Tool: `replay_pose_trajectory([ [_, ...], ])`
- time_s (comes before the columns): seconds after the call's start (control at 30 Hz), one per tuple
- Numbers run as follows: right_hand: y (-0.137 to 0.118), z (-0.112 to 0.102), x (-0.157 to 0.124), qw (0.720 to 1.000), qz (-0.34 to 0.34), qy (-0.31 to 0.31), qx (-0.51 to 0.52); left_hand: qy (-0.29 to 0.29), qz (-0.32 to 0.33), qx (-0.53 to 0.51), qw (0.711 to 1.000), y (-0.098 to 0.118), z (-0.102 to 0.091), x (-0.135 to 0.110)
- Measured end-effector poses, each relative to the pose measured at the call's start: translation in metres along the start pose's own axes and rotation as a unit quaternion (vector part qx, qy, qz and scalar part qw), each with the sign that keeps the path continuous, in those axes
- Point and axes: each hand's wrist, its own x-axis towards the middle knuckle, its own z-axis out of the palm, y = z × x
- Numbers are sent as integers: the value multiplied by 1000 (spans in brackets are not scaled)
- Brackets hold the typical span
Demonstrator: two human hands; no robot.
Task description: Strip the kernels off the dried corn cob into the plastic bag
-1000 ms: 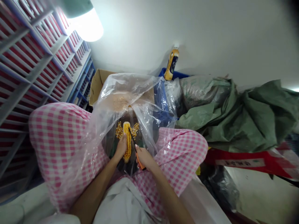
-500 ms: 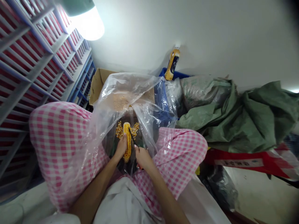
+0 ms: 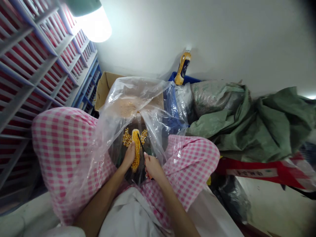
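My left hand point(image 3: 129, 155) is closed around the left side of a yellow corn cob point(image 3: 136, 151). The cob stands lengthwise in front of me, its pale end pointing away. In my right hand point(image 3: 152, 167) is what looks like a screwdriver point(image 3: 141, 143), with a thin dark shaft and a bit of orange handle showing below the fist. Its tip lies against the upper right side of the cob, by the kernel rows. Loose corn kernels point(image 3: 127, 138) lie in heaps on both sides of the cob, within a clear plastic sheet point(image 3: 154, 128) spread between my knees.
Beyond the sheet stands a cardboard box point(image 3: 100, 93), partly covered by plastic. A bottle point(image 3: 183, 67) leans on the wall above a blue bin point(image 3: 191, 79). Plastic crates point(image 3: 46, 62) rise at left, near a bright lamp point(image 3: 96, 26). Green cloth point(image 3: 266, 125) is heaped at right.
The cob and the screwdriver tip have shifted slightly to the right. My right hand has moved a little up and right; both hands keep their hold.
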Motion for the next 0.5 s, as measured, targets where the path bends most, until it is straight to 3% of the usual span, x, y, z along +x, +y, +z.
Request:
replay_pose_trajectory([
  [0.2,-3,-2,2,999,20,-8,-29,13,14,-7,1000,-1,1,1],
  [0.5,-4,-7,13,998,8,-19,-65,27,-10,103,994,-1,-3,-4],
])
